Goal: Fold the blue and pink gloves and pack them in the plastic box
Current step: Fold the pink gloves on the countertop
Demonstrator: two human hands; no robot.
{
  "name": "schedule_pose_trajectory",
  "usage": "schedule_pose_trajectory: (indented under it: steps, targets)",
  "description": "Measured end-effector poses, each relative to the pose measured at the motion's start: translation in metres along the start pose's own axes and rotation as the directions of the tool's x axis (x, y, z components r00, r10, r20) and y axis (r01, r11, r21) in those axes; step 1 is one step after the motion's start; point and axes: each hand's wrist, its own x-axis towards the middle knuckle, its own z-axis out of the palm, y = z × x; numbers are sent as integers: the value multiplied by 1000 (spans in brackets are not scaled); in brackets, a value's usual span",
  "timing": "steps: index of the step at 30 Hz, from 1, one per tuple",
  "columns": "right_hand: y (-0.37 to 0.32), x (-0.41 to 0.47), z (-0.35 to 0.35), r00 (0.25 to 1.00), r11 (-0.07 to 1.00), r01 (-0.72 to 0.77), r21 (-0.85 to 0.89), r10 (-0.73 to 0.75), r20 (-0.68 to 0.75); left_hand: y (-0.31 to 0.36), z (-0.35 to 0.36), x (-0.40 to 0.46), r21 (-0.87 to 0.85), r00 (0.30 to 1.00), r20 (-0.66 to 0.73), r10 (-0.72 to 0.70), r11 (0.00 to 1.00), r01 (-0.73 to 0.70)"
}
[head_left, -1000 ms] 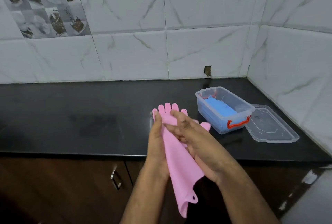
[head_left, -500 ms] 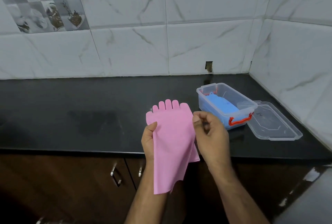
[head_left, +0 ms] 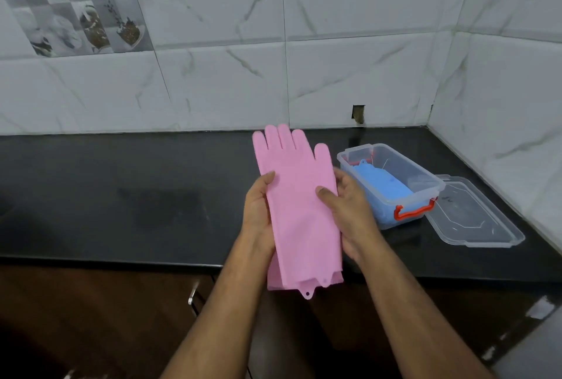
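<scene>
The pink gloves [head_left: 299,208] are stacked flat one on the other, fingers pointing away from me, held in the air over the counter's front edge. My left hand [head_left: 258,211] grips their left side, thumb on top. On the right side, my right hand [head_left: 346,205] holds them the same way. Folded blue gloves [head_left: 381,185] lie inside the clear plastic box [head_left: 425,178] with red handles, which stands open on the black counter just right of my right hand.
The box's clear lid [head_left: 474,220] lies flat on the counter [head_left: 121,193] to the right of the box. Marble-tiled walls close off the back and the right side. Brown cabinet doors with a metal handle [head_left: 193,295] are below the counter.
The pink gloves were bunched between my hands, then held hanging. Now they are spread out flat and raised, with a hand on each long side.
</scene>
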Motion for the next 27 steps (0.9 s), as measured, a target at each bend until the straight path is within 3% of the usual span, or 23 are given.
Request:
schedule_pose_trajectory:
  steps: [3, 5, 11, 17, 22, 27]
  targets:
    - [30, 17, 0, 995, 938, -43, -345, 71, 70, -6, -11, 12, -39, 993, -16, -120, 992, 119]
    - [47, 23, -2, 998, 882, -3, -471, 35, 60, -16, -27, 16, -99, 979, -18, -202, 975, 200]
    - [63, 29, 1, 996, 816, 57, -575, -83, -20, -30, -27, 22, 193, 998, 31, 51, 980, -56]
    - [66, 34, -4, 996, 821, 46, -569, -80, -36, -34, -31, 25, 206, 996, -41, 78, 976, -68]
    - [66, 36, -4, 997, 806, 32, -591, -69, -40, -35, -32, 23, 234, 979, -70, 190, 957, -169]
    - [67, 35, -5, 996, 817, 37, -576, -76, -43, -38, -31, 25, 302, 984, -78, 158, 945, -127]
